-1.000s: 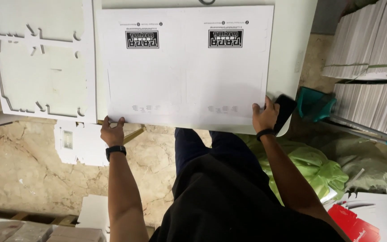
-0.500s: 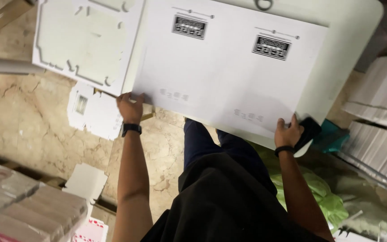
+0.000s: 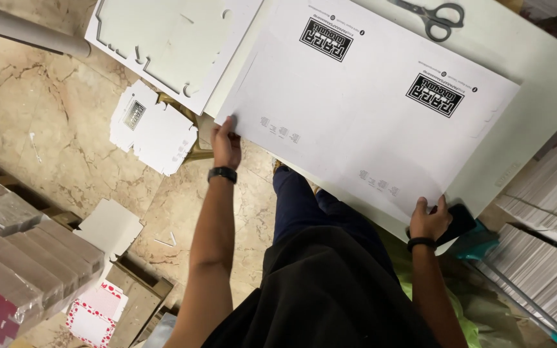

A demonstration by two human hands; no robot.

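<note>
Both arms are reaching forward from the body, bare to the elbow. The left hand (image 3: 225, 143) is pinching with fingers curled, a dark watch on its wrist. The right hand (image 3: 430, 219) is gripping likewise, wearing a dark wristband.

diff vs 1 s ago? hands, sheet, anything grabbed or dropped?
Mostly the view turned: the table and printed sheet now run diagonally, and scissors have come into sight at the top. Nothing was newly taken or let go. Left hand and right hand still hold the sheet's near edge at its two corners; the punched-out board still lies beside it.
</note>
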